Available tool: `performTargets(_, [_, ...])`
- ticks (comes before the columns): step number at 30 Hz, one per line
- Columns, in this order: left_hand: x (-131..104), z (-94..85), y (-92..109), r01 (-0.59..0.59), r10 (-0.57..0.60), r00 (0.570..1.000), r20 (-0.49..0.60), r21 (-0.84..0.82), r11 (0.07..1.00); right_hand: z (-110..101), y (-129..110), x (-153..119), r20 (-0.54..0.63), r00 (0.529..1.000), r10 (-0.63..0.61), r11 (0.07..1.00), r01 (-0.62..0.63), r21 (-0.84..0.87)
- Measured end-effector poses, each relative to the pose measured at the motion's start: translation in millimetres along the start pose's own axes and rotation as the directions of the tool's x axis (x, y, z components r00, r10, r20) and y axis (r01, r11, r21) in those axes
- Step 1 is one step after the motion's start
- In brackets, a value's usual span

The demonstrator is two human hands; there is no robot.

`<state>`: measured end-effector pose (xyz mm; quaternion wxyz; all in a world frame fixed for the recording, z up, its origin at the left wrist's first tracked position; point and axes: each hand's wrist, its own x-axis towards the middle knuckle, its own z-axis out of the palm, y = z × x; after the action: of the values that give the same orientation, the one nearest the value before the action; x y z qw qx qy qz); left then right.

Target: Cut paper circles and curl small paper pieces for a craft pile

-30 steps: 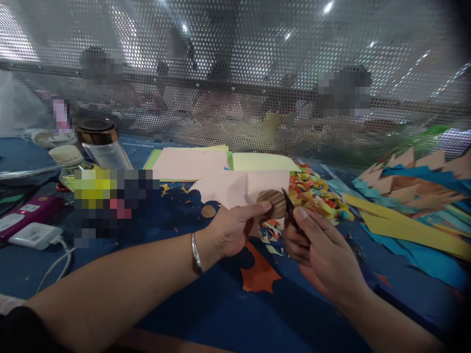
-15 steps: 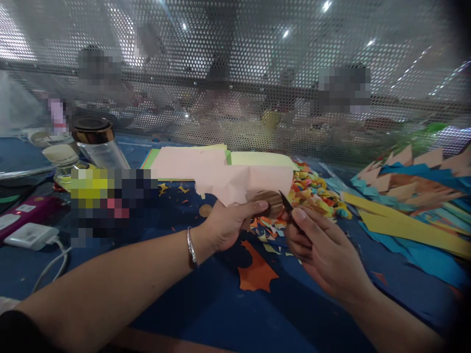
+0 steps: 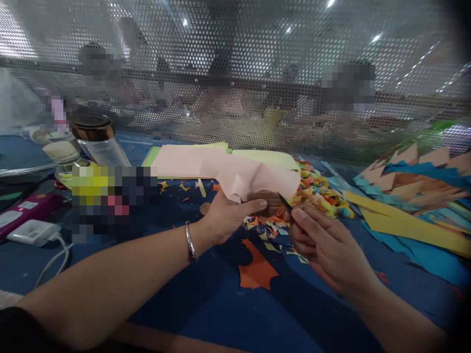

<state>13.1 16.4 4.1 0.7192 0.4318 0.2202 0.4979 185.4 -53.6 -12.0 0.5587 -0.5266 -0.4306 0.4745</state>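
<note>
My left hand (image 3: pixel 226 218) is closed, thumb on top, on a round brown wood-grain disc (image 3: pixel 273 203). A creased, pale pink paper sheet (image 3: pixel 275 176) sticks out behind the disc and appears gripped along with it. Dark, pointed scissors (image 3: pixel 284 202) are in my closed right hand (image 3: pixel 326 240), their handles hidden by the fingers. The tip reaches the disc's right edge; whether it touches paper I cannot tell. Below the hands, an orange paper offcut (image 3: pixel 257 269) with a scalloped edge lies on the blue table covering (image 3: pixel 206 304).
Behind my hands lie stacked coloured sheets (image 3: pixel 176 162) and a heap of paper scraps (image 3: pixel 324 193). Yellow strips (image 3: pixel 412 228) and pointed paper cutouts (image 3: pixel 415 171) are at right. A glass bottle (image 3: pixel 105 147) and white charger (image 3: pixel 34 232) stand left, before a perforated metal screen (image 3: pixel 250 68).
The pink sheet has swung rightward and opened out wider. The scissors' tip has shifted slightly left against the disc. Both hands keep their holds.
</note>
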Motion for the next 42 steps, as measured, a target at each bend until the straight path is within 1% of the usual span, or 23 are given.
performTargets(4, [-1.4,-0.8,3.1,0.037,-0.035,0.999,-0.032,0.059,0.998,1.6,-5.2,-1.0,0.013,1.0,-0.004,0.998,0.005,-0.058])
performTargets(7, [-2.0,0.3,5.4,0.039,-0.037,0.999,-0.04,0.047,0.998,2.0,-6.3,-1.5,0.012,1.0,-0.015,0.998,0.016,-0.065])
performTargets(13, [0.4,0.8,6.9,0.062,-0.062,0.998,0.019,0.022,0.998,0.7,-4.6,-1.4,0.012,1.0,0.005,1.0,-0.005,-0.021])
performTargets(17, [1.4,-1.3,5.8,0.062,-0.062,0.998,0.007,0.032,0.998,0.0,-5.0,-1.4,0.027,1.0,0.002,1.0,-0.002,-0.025])
performTargets(22, [2.3,-3.5,4.5,0.062,-0.064,0.998,0.023,0.068,0.996,-1.3,-6.2,-1.7,0.019,1.0,0.025,0.999,-0.024,-0.032])
performTargets(24, [3.3,-4.4,3.8,0.045,-0.047,0.998,0.03,0.065,0.997,-1.6,-6.7,-1.8,0.018,0.999,0.032,0.999,-0.032,-0.033])
performTargets(27, [5.7,-6.9,2.0,-0.036,0.03,0.996,0.079,0.088,0.995,-1.5,-7.3,-1.7,0.02,0.999,0.026,0.999,-0.025,-0.043])
performTargets(29, [7.3,-9.4,0.9,-0.092,0.075,0.991,0.111,0.149,0.985,-1.7,-7.6,-1.4,0.029,0.999,0.017,0.998,-0.015,-0.065])
performTargets(32, [8.5,-12.7,1.1,-0.147,0.118,0.985,0.126,0.259,0.955,-3.1,-7.2,-1.0,0.038,0.999,0.008,0.995,-0.004,-0.097])
performTargets(34, [8.6,-13.6,2.6,-0.178,0.142,0.98,0.137,0.298,0.938,-4.2,-6.6,-0.5,0.037,0.999,0.007,0.994,-0.003,-0.108])
performTargets(36, [8.6,-13.5,4.4,-0.191,0.151,0.978,0.147,0.315,0.93,-5.0,-6.0,0.1,0.036,0.999,0.018,0.994,-0.014,-0.112])
performTargets(39, [8.9,-12.8,6.5,-0.171,0.136,0.983,0.125,0.331,0.928,-5.6,-5.1,1.0,0.026,0.998,0.05,0.993,-0.047,-0.105])
performTargets(42, [9.4,-13.5,6.2,-0.156,0.128,0.986,0.109,0.31,0.938,-6.7,-4.2,1.5,0.019,0.997,0.073,0.992,-0.071,-0.104])
